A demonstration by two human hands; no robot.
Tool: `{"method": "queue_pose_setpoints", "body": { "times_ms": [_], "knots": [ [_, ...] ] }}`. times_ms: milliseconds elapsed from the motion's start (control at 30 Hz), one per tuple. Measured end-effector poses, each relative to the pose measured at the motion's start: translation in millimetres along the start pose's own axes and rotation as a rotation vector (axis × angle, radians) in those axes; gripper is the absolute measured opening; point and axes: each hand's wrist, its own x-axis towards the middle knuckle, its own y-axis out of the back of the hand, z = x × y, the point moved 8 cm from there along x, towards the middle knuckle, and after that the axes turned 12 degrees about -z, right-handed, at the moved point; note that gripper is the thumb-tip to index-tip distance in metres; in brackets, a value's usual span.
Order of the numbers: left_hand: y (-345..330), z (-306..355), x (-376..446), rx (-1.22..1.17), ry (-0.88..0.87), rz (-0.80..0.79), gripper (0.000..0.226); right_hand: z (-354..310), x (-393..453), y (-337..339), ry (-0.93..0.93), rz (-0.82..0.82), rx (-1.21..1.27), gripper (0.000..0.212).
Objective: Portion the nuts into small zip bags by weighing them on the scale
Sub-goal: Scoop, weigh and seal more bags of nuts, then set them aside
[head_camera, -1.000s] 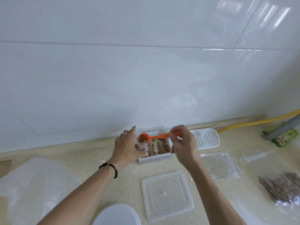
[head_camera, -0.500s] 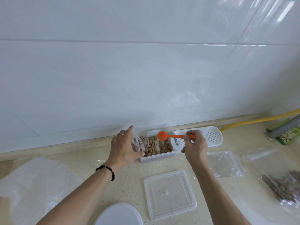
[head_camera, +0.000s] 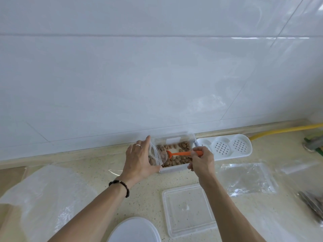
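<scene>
Orange plastic spoon (head_camera: 181,154) in nuts (head_camera: 176,160)

Lid (head_camera: 187,210) before nut container (head_camera: 176,169), perforated tray (head_camera: 225,147) to its right

Home kitchen: tiled wall (head_camera: 157,75), speckled countertop (head_camera: 108,182).

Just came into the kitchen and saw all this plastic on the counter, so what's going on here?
A person is portioning nuts. The left hand holds a small clear zip bag open over a clear tub of nuts by the wall. The right hand grips an orange scoop, its bowl at the bag's mouth. The tub's lid lies nearer the person, an empty zip bag to its right. No scale reading is visible.
</scene>
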Motion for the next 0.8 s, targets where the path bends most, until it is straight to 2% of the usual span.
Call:
{"method": "queue_pose_setpoints", "body": {
  "times_ms": [200,333,467,600,800],
  "knots": [
    [2.3,2.1,0.0,0.018,0.017,-0.008,0.118,11.1,-1.5,21.8,-0.070,0.126,0.194,0.010],
    [7.0,6.5,2.1,0.045,0.028,-0.009,0.117,9.3,-6.5,33.7,-0.071,0.142,0.295,0.011],
    [8.9,12.1,8.6,0.077,0.064,-0.045,0.118,-13.3,-15.4,42.8,0.006,0.125,0.318,0.010],
    [13.4,17.8,15.2,0.015,0.074,-0.069,0.119,-51.2,-30.3,40.9,0.147,0.078,0.193,0.009],
    [21.1,28.4,7.8,-0.139,0.034,-0.046,0.119,-107.7,-67.9,1.8,0.507,-0.118,-0.286,0.014]
  ]
}}
